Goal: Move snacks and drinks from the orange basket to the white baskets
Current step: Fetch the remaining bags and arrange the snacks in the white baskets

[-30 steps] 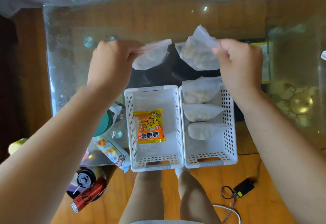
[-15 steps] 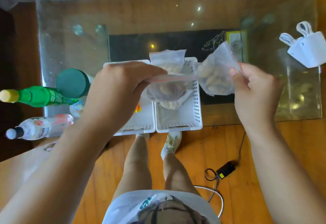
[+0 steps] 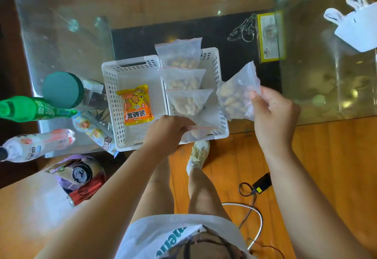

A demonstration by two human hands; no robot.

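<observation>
Two white baskets stand side by side on the glass table. The left white basket [image 3: 111, 87] holds an orange snack packet [image 3: 136, 105]. The right white basket [image 3: 216, 69] holds three clear zip bags of nuts [image 3: 181, 79] in a row. My left hand [image 3: 167, 132] grips a fourth clear zip bag [image 3: 199, 131] low at the near end of the right basket. My right hand [image 3: 273, 116] holds another clear bag of nuts [image 3: 234, 95] in the air just right of that basket. The orange basket itself is not clearly visible.
At the left lie a green bottle [image 3: 30, 109], a green-lidded jar [image 3: 63, 90], a clear drink bottle [image 3: 34, 146], a snack pack [image 3: 91, 130] and cans [image 3: 81, 177]. A white rabbit-eared object [image 3: 359, 28] sits at the far right. Cables and a black charger [image 3: 261, 183] lie on the floor.
My left hand has lowered its bag from above the baskets into the near end of the right basket. My right hand has come down slightly with its bag. The view shifted.
</observation>
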